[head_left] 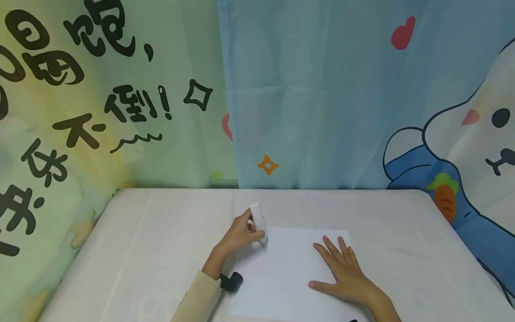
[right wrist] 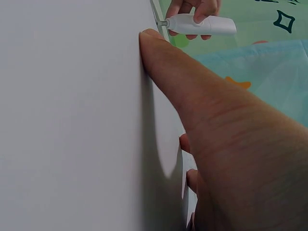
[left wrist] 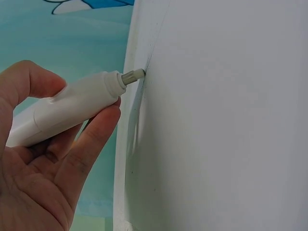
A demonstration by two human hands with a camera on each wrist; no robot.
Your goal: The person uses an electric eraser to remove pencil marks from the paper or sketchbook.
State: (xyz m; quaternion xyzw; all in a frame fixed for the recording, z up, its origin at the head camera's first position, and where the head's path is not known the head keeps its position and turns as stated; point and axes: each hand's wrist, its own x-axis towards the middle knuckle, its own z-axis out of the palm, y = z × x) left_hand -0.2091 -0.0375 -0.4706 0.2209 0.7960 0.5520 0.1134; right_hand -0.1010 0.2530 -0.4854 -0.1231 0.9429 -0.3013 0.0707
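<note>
My left hand (head_left: 241,233) grips a white electric eraser (head_left: 258,218), its body standing nearly upright near the top left corner of a white sheet of paper (head_left: 289,273). In the left wrist view, the thumb and fingers pinch the eraser's barrel (left wrist: 72,105). A pale tip (left wrist: 139,74) in a metal holder points at the surface by the paper's edge, with small dark specks nearby; whether it presses there I cannot tell. My right hand (head_left: 345,276) lies on the right half of the sheet with fingers spread. Its thumb (right wrist: 166,55) rests on the paper in the right wrist view.
A white-covered table (head_left: 161,250) extends around the sheet on both sides. Behind it hangs a printed curtain (head_left: 301,112) with lettering and a cartoon animal. A black device (head_left: 231,282) is strapped to the left wrist.
</note>
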